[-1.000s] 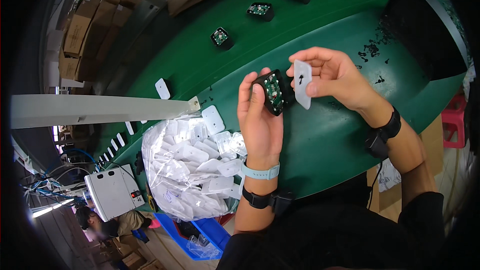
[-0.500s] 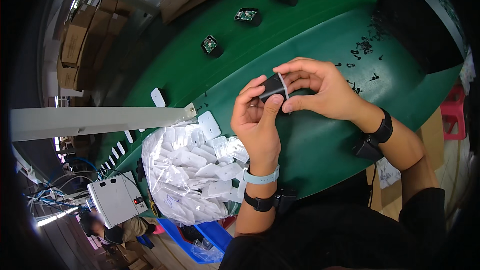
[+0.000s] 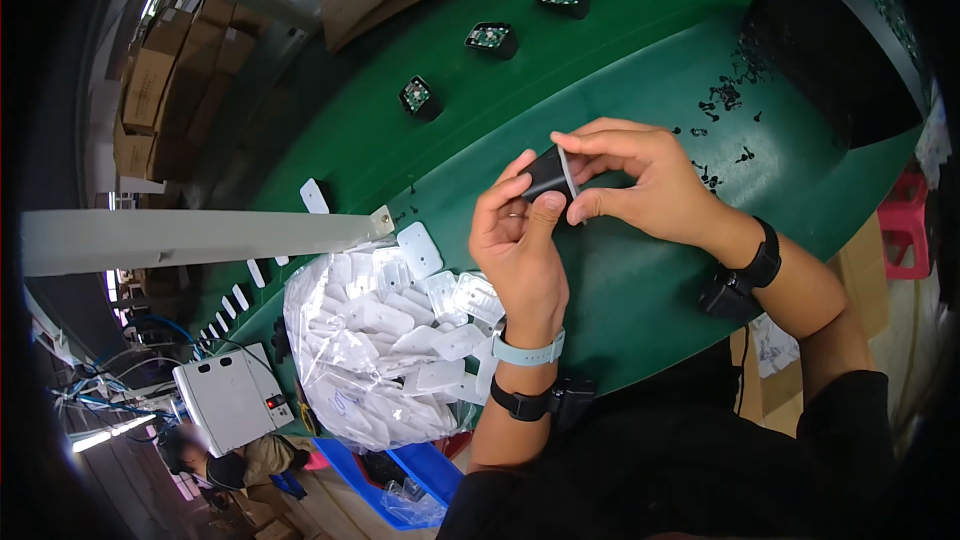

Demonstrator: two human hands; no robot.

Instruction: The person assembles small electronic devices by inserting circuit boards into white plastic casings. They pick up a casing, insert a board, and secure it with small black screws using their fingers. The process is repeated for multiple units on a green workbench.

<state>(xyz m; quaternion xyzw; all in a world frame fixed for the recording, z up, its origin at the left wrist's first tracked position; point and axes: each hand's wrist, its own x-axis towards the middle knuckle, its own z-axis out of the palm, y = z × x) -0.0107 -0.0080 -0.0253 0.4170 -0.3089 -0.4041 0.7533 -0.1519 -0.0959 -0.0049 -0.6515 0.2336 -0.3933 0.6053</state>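
Note:
Above the green work surface, a small black plastic housing (image 3: 545, 176) lies tilted between my hands. My left hand (image 3: 518, 240) is closed round its body, thumb on the near side and fingers on the far side. A thin white cover plate (image 3: 570, 171) sits against the housing's right end. My right hand (image 3: 655, 185) pinches that plate at its edges, fingertips at the top and thumb at the bottom. Whether the plate is fully seated cannot be made out. Left of my left wrist, a clear plastic bag (image 3: 330, 340) holds many white cover plates (image 3: 420, 248).
Several black housings with green circuit boards (image 3: 420, 97) stand along the far green strip. Loose black screws (image 3: 722, 95) are scattered near a black tray (image 3: 835, 45) at right. A pale metal bar (image 3: 200, 238) juts in from the left. A blue bin (image 3: 375, 490) is below the bag.
Both hands keep hold of the housing and plate, with only a slight shift of the left hand to the right. The housings on the far strip have slipped slightly leftward in view.

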